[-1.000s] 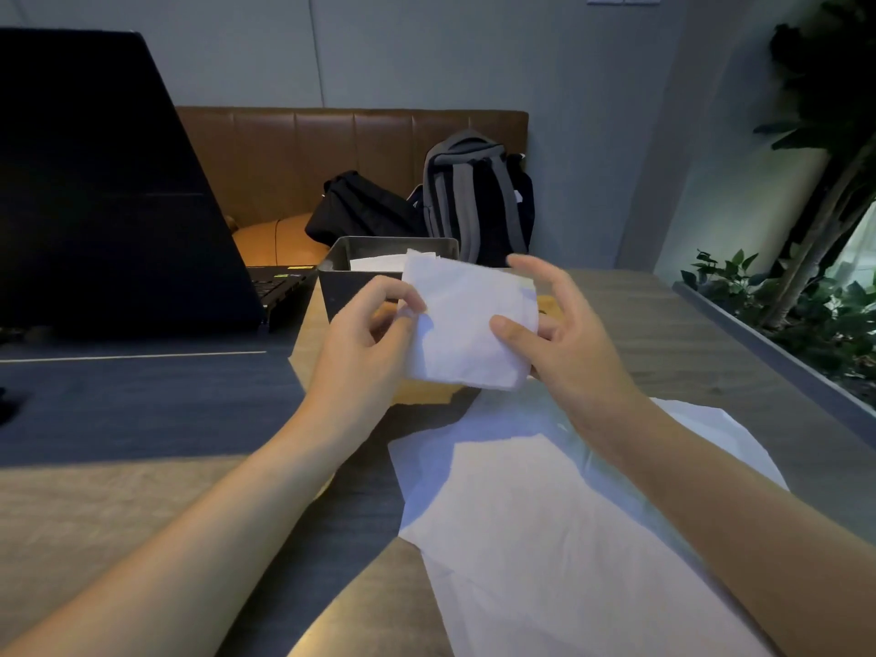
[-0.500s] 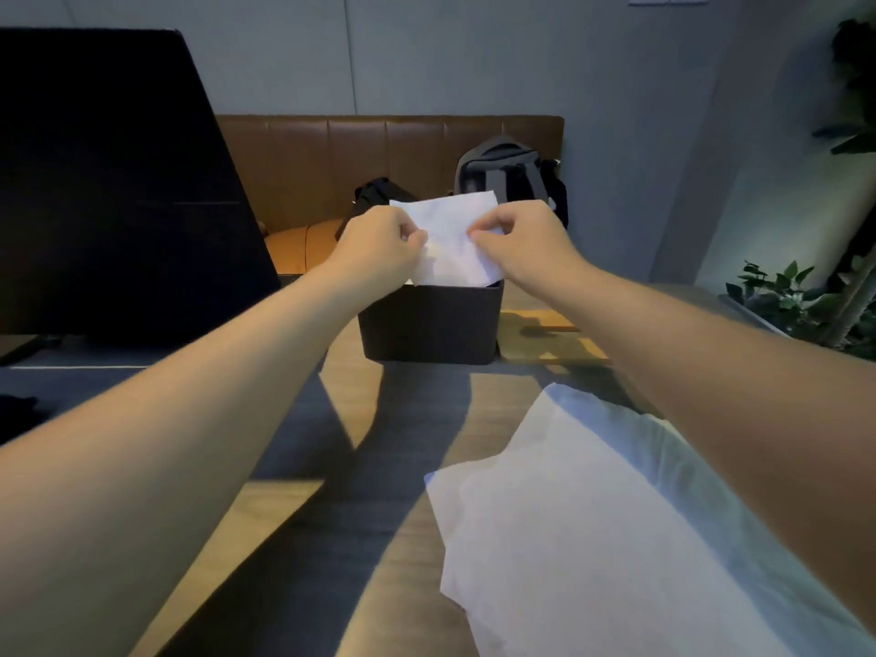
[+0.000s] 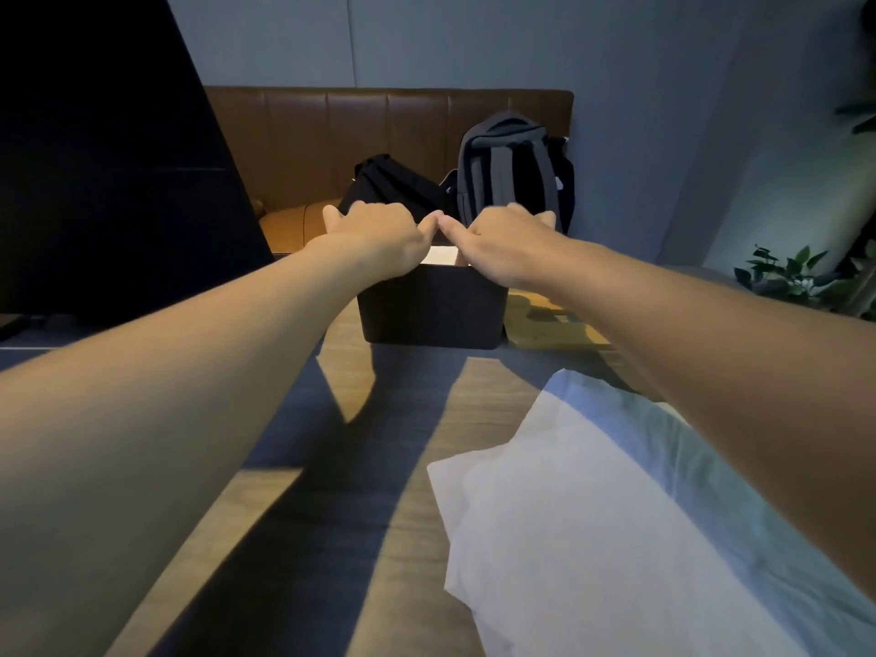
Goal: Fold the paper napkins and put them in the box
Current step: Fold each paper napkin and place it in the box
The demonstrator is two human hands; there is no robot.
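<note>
Reaching over the wooden table [image 3: 265, 514], both hands' fingers dip hidden into the dark box [image 3: 429, 305]; grip unclear.

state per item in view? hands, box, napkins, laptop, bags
left hand: over the box, fingers curled down inside; grip hidden
right hand: same, mirrored
box: upright, open top
folded napkin: inside box, only a white strip shows
napkin pile: unfolded, flat on table
laptop: lid open, screen dark
backpack: upright on bench
black bag: slumped beside it
</note>
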